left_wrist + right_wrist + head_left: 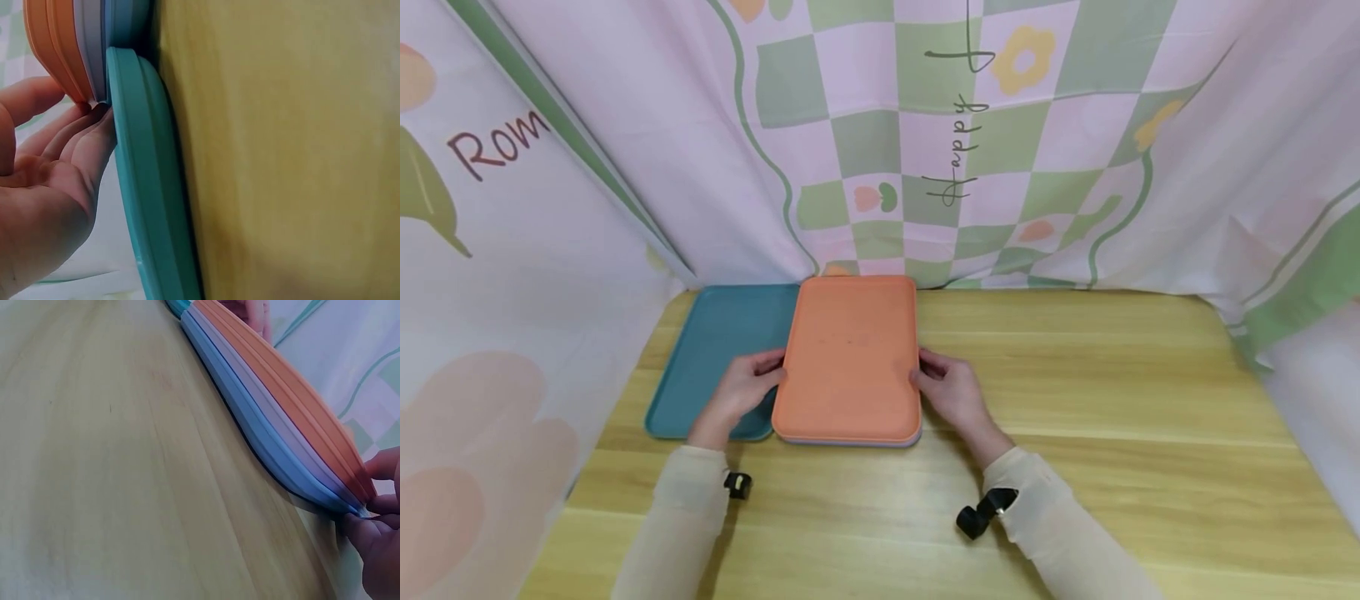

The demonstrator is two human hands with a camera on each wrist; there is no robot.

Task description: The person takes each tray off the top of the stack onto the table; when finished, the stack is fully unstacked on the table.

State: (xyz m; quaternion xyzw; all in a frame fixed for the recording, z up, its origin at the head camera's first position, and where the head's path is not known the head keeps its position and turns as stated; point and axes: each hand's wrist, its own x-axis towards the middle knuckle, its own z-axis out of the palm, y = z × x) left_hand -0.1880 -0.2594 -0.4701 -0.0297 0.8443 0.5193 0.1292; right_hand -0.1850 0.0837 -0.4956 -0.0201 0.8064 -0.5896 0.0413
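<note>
A rounded rectangular orange tray (853, 367) lies on top of a stack, its long sides running away from me. Below it in the right wrist view come a lilac tray (250, 387) and a blue tray (240, 415). My left hand (747, 387) grips the orange tray's left side, thumb at the rim; its other fingers reach down the stack's side beside the teal tray (147, 144). On the opposite side, my right hand (953, 393) holds the orange tray's right edge, thumb on the upper rim and other fingers lower along the stack.
The teal tray lies flat on the wooden table (1112, 417), directly left of the stack, under my left hand. A patterned curtain (865, 142) hangs along the table's back edge, and white printed cloth (497, 275) borders the left side. Black straps circle both sleeves.
</note>
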